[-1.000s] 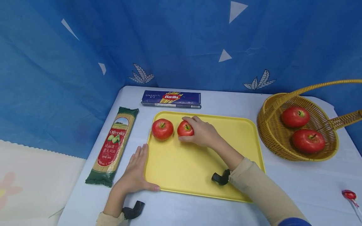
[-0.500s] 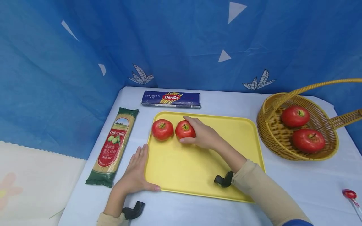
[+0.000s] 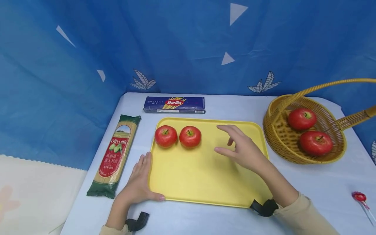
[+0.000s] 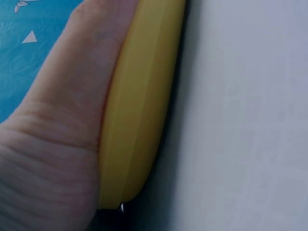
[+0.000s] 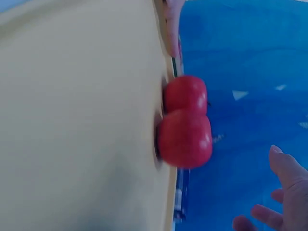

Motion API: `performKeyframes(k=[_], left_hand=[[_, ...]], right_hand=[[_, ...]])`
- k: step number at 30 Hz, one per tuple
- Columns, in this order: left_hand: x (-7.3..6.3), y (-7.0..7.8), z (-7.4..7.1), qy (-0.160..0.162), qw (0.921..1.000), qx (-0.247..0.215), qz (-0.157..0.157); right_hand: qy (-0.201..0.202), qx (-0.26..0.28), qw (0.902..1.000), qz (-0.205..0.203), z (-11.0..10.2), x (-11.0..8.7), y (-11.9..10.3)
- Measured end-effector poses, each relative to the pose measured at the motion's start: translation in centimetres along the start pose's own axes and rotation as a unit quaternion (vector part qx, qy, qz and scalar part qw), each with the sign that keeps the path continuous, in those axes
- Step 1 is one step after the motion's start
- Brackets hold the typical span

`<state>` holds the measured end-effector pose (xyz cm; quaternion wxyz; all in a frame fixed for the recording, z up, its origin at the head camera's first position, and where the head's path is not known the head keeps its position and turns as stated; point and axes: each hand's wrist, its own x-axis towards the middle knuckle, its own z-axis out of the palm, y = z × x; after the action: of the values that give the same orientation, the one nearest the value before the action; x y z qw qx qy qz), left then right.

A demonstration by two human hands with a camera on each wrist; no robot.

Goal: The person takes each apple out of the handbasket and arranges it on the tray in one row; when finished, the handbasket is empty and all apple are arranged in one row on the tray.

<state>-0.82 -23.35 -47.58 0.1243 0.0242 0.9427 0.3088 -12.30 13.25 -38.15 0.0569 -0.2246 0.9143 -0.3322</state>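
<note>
Table (image 3: 191, 218), left hand (image 3: 139, 183) spread against tray (image 3: 188, 174), right hand (image 3: 243, 149) half-spread

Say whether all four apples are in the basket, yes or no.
No, two apples sit on the yellow tray, outside the wicker basket.

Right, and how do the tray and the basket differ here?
The tray is smooth, shallow and roughly rectangular; the basket is woven, deeper and rounded. The basket has an arched handle, while none shows on the tray. The left hand touches the tray; no hand touches the basket. Each holds two red apples.
</note>
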Motion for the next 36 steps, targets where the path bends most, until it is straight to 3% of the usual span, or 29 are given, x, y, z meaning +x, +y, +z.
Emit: performKeyframes(k=[6,10,14,21,25,29,36], left_hand=[[0.0,0.0,-0.1,-0.002,1.0000,0.005,-0.006],[0.0,0.1,-0.1,-0.001,0.9999,0.007,-0.011],[-0.1,0.0,-0.1,0.002,0.9999,0.003,-0.010],[0.0,0.1,-0.1,0.001,0.9999,-0.004,-0.010],[0.0,0.1,-0.1,0.000,0.9999,0.000,-0.012],[0.1,0.1,-0.1,-0.002,0.9999,0.006,-0.014],[0.1,0.3,-0.1,-0.002,0.9999,0.006,-0.014]], right_hand=[[0.114,-0.055,0.9919,-0.007,-3.2,-3.7,3.0],[0.171,-0.071,0.9816,0.045,-5.5,-5.7,5.6],[0.194,-0.092,0.9701,0.114,-7.8,-7.2,8.5],[0.197,-0.130,0.9502,0.203,-10.6,-8.6,13.3],[0.176,-0.153,0.9424,0.240,-11.3,-8.8,15.3],[0.143,-0.171,0.9361,0.272,-11.8,-8.9,16.5],[0.119,-0.182,0.9316,0.291,-12.6,-8.7,17.3]])
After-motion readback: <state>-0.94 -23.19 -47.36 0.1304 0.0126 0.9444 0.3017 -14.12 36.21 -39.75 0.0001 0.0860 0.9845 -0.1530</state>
